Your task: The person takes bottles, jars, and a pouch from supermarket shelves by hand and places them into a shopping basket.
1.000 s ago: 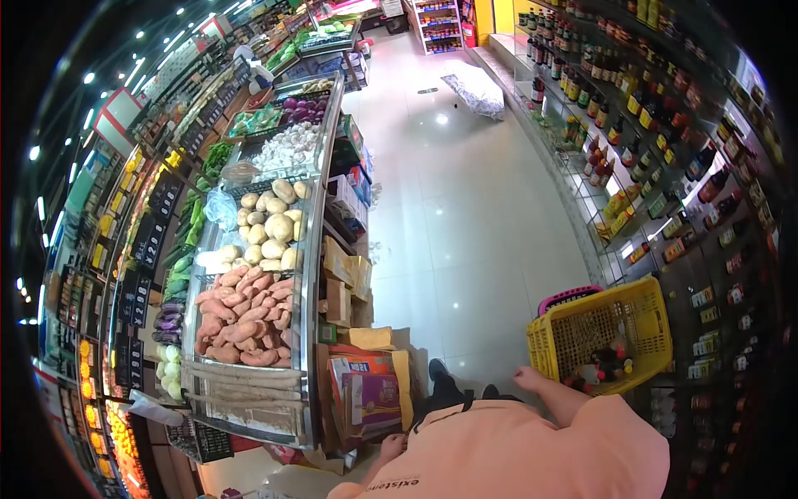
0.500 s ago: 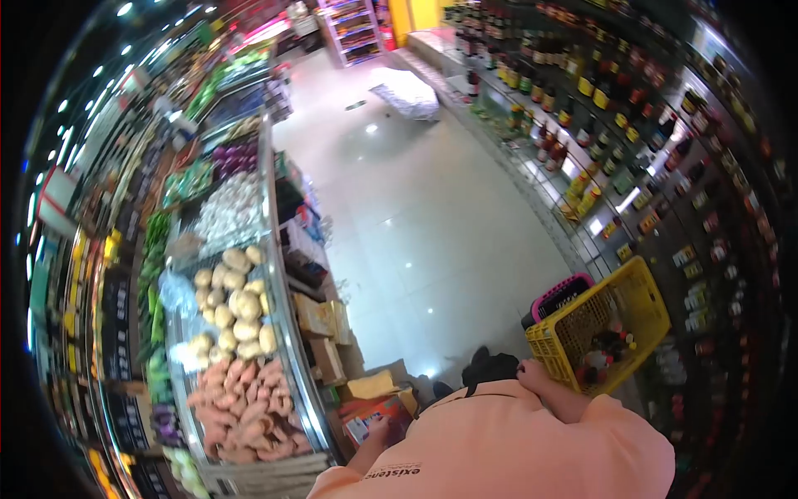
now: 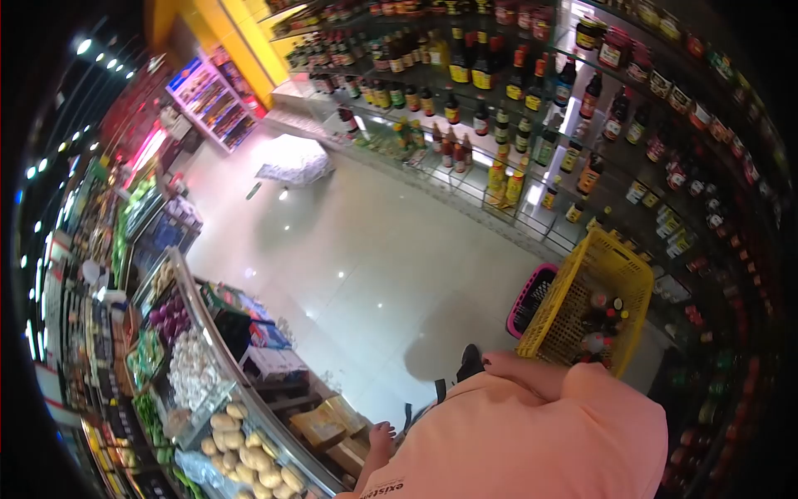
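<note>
My left hand (image 3: pixel 381 435) hangs low beside the vegetable stand, near the cardboard boxes (image 3: pixel 328 422); its fingers are apart and nothing shows in them. My right hand (image 3: pixel 492 363) is in front of my body, close to the yellow basket (image 3: pixel 551 306); its fingers are too small and dark to make out. Several bottles with dark contents (image 3: pixel 600 320) lie inside that basket. A pink-rimmed black basket (image 3: pixel 529 301) stands against its left side.
Shelves of sauce bottles (image 3: pixel 482 71) line the right and the back. At the lower left the stand holds potatoes (image 3: pixel 249 456), garlic (image 3: pixel 196 370) and purple onions (image 3: pixel 170 320). A pale bundle (image 3: pixel 297 160) lies on the tiled floor (image 3: pixel 391 249).
The view has swung right toward the bottle shelves, so the vegetable stand sits lower and further left. The sweet potatoes have left the view. My left hand's fingers now show apart.
</note>
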`<state>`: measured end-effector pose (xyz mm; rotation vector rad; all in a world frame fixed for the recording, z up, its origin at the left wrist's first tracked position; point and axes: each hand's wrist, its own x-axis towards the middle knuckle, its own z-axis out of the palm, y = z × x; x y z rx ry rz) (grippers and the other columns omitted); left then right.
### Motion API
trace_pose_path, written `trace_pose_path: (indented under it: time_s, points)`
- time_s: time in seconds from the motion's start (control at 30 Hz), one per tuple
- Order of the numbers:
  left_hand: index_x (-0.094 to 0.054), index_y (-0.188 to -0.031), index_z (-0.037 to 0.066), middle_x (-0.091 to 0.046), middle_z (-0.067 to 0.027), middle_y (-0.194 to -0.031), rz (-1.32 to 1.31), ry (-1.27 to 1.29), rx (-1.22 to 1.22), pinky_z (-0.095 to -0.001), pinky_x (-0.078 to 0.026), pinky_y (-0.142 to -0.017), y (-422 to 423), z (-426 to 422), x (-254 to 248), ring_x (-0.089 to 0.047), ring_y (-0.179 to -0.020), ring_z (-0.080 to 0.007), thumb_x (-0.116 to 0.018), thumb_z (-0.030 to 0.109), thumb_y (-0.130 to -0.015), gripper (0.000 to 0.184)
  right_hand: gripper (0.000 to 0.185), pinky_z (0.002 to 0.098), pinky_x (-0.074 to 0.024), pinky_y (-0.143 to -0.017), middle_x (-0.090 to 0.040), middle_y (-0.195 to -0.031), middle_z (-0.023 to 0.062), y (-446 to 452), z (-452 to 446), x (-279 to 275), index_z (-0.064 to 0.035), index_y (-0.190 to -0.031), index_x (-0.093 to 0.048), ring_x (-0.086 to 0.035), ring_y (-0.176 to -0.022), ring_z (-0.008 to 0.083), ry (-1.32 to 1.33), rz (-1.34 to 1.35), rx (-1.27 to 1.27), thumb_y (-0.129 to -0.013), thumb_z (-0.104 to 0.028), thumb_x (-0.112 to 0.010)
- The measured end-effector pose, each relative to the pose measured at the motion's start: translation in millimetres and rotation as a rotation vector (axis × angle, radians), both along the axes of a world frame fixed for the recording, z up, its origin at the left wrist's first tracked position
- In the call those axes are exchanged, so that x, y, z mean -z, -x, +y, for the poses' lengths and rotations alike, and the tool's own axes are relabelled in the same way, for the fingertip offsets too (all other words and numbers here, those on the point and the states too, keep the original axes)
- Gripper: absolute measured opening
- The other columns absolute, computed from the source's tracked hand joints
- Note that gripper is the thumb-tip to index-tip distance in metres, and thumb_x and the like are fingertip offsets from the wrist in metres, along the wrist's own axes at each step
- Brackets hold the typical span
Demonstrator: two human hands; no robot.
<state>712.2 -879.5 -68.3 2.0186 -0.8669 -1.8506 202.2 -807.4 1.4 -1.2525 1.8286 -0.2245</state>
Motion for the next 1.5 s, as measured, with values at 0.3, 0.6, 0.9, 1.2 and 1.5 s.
trace_pose_path:
  time_s: [0.3,0.6,0.9,1.2,1.5]
  points:
    - [-0.059,-0.123,-0.002,-0.069,-0.017,-0.1,-0.197,-0.003,0.427,-0.0376,-0.053,-0.064,82,-142,-50,-0.068,-0.082,-0.0271,-0.058,0.021,-0.093,0.037,0.037,0.0436,-0.0538,-0.073,-0.071,-0.096,0.0137,96,-74,68,-0.0113,-0.115,-0.066,-0.069,-0.085,0.0311,-0.136,-0.016,0.423,-0.083,-0.03,-0.064]
    - [-0.064,-0.112,0.0,-0.07,-0.019,-0.087,0.002,-0.064,0.457,-0.035,-0.056,-0.057,56,-343,77,-0.07,-0.076,-0.0279,-0.058,0.02,-0.092,0.029,0.03,0.0398,-0.0535,-0.063,-0.069,-0.087,0.0128,107,-105,21,-0.0016,-0.106,-0.067,-0.065,-0.074,0.0244,-0.3,-0.123,0.868,-0.086,-0.024,-0.064]
    - [-0.059,-0.111,0.004,-0.067,-0.011,-0.085,-0.07,-0.054,0.467,-0.0264,-0.041,-0.044,246,-580,10,-0.061,-0.059,-0.0175,-0.059,0.02,-0.091,0.026,0.031,0.0403,-0.0527,-0.076,-0.071,-0.094,0.0141,98,-160,1,-0.0023,-0.106,-0.067,-0.068,-0.086,0.027,0.09,0.021,1.131,-0.087,-0.027,-0.067]
    - [-0.061,-0.116,0.003,-0.069,-0.0101,-0.088,-0.111,-0.009,0.891,-0.0289,-0.046,-0.053,438,-572,-18,-0.065,-0.067,-0.0179,-0.058,0.021,-0.092,0.031,0.025,0.0364,-0.0515,-0.074,-0.069,-0.092,0.0114,271,-121,-1,-0.0035,-0.108,-0.064,-0.067,-0.088,0.0225,0.457,0.081,1.511,-0.092,-0.022,-0.066]
    - [-0.06,-0.117,0.003,-0.07,-0.0115,-0.093,-0.118,-0.009,0.867,-0.0297,-0.047,-0.055,546,-519,-33,-0.066,-0.07,-0.0197,-0.057,0.02,-0.094,0.029,0.053,0.0412,-0.0511,-0.087,-0.064,-0.115,0.0198,570,-117,-74,-0.001,-0.132,-0.05,-0.064,-0.103,0.033,0.481,0.276,1.396,-0.087,-0.022,-0.068]
